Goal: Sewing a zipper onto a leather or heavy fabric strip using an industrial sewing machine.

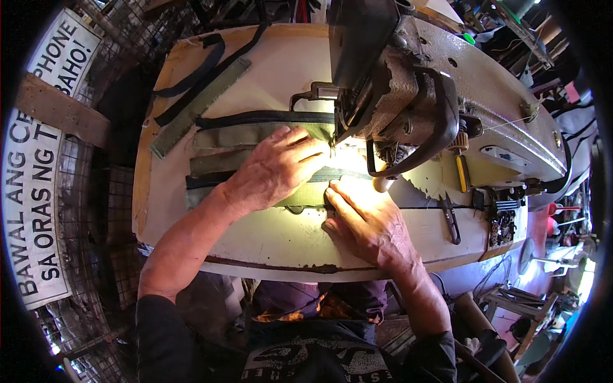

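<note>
An olive-green fabric piece [217, 138] with dark zipper-like strips lies across the sewing machine table, its right end under the lit needle area of the sewing machine [408, 96]. My left hand [278, 167] rests on top of this fabric, fingers bent and pressed together on it just left of the needle. Lower down, my right hand [369, 220] lies over the fabric's near right edge. Its fingers are stretched out flat against the cloth and its thumb is apart. Glare and the machine head hide the stitching spot.
Loose dark straps [211, 76] and a green strip [201, 108] lie at the table's back left. Small thread snips [451, 220] and a yellow-handled tool [462, 172] are on the right. A wire mesh wall with white signs [38, 210] stands left.
</note>
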Motion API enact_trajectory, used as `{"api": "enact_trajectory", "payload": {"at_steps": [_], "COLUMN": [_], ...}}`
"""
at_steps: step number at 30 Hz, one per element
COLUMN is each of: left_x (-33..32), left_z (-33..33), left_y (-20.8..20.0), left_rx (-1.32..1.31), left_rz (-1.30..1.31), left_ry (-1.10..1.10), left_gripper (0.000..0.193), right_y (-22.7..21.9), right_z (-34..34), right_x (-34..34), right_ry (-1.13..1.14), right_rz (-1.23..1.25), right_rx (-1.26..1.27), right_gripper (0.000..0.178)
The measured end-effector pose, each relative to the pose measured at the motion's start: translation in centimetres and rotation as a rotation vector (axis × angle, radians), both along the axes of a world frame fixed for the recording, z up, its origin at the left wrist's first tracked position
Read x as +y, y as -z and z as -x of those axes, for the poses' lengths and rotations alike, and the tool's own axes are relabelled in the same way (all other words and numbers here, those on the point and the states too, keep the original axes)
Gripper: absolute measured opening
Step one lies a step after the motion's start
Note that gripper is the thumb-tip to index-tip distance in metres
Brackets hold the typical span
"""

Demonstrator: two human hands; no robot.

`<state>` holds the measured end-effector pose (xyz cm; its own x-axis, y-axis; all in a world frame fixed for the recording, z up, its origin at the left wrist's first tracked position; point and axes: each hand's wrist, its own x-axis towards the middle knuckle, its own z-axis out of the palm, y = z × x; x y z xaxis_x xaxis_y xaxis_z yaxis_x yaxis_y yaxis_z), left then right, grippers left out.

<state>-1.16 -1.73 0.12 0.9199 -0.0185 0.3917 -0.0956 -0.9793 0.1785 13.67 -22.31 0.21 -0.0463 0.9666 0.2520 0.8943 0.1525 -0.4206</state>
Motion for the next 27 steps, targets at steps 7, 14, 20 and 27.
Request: {"api": "enact_trajectory", "payload": {"at_steps": [7, 14, 20, 27], "left_x": [-0.07, -0.38, -0.15, -0.45], "left_z": [-0.44, -0.12, -0.19, -0.05], "left_y": [0.39, 0.13, 0.1, -0.19], "left_rx": [-0.034, 0.01, -0.025, 0.027], "left_rz": [0.103, 0.065, 0.149, 0.051], "left_ry": [-0.039, -0.033, -0.044, -0.056], "left_gripper": [0.025, 0.026, 0.027, 0.027], "right_y": [-0.47, -0.69, -0.52, -0.74], "right_z": [0.44, 0.42, 0.17, 0.19], "right_x": [0.18, 0.34, 0.65, 0.74], "right_ry": [0.043, 0.062, 0.053, 0.041], "right_rz": [-0.025, 0.034, -0.017, -0.063], "right_rx": [0.005, 0.024, -0.021, 0.006], "right_gripper": [0.052, 0.055, 0.057, 0.062]}}
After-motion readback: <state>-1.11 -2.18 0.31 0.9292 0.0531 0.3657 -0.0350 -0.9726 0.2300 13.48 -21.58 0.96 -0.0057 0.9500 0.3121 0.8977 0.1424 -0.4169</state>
